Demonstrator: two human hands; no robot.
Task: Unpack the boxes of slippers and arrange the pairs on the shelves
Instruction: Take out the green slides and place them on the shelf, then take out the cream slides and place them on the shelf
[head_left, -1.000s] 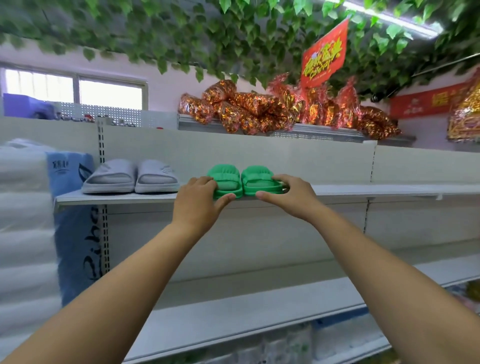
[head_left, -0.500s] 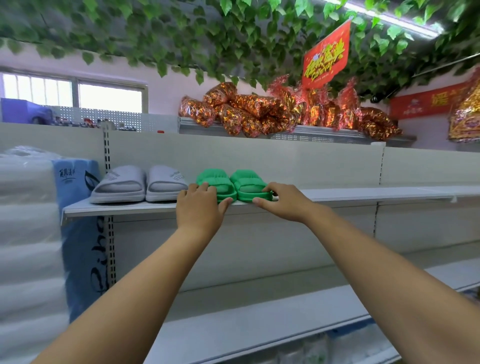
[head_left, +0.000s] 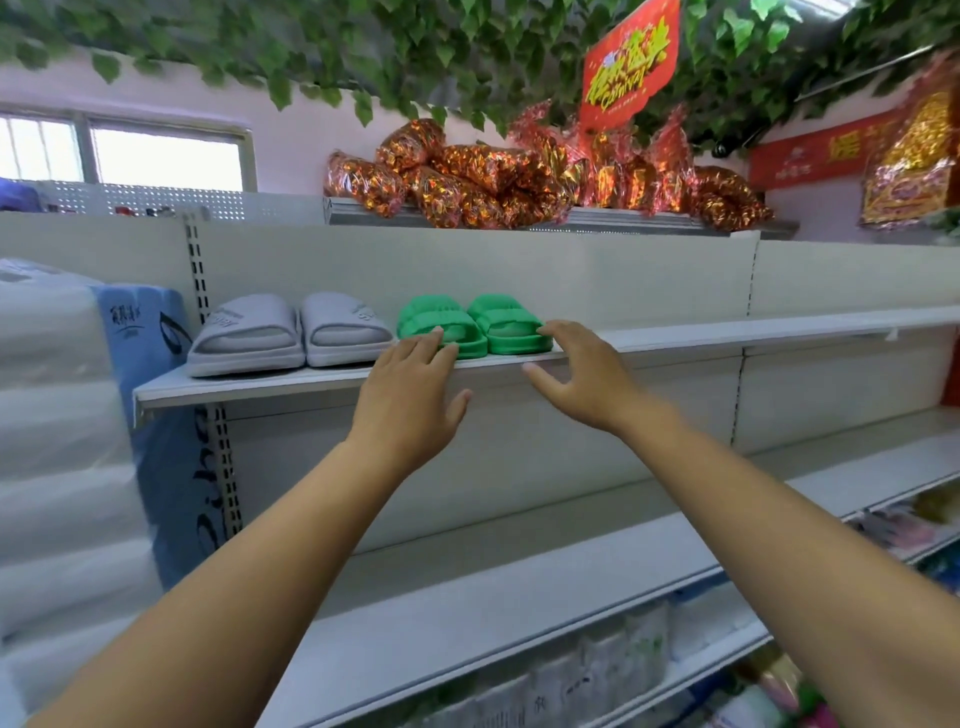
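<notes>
A pair of green slippers (head_left: 470, 323) stands side by side on the upper white shelf (head_left: 675, 335), toes toward me. Just left of it sits a pair of grey slippers (head_left: 288, 332). My left hand (head_left: 410, 397) hovers in front of the shelf edge with straight fingers; its fingertips overlap the left green slipper in view. My right hand (head_left: 579, 376) is spread and relaxed just right of the green pair, holding nothing.
Stacked white and blue wrapped packs (head_left: 78, 415) fill the left side. A lower white shelf (head_left: 467, 613) runs below, with goods beneath it. Red-gold foil bags (head_left: 519, 176) lie on the top ledge under hanging green vines.
Both hands have let go of the green slippers and drawn back from them with fingers straightened. The pair stays put beside the grey slippers.
</notes>
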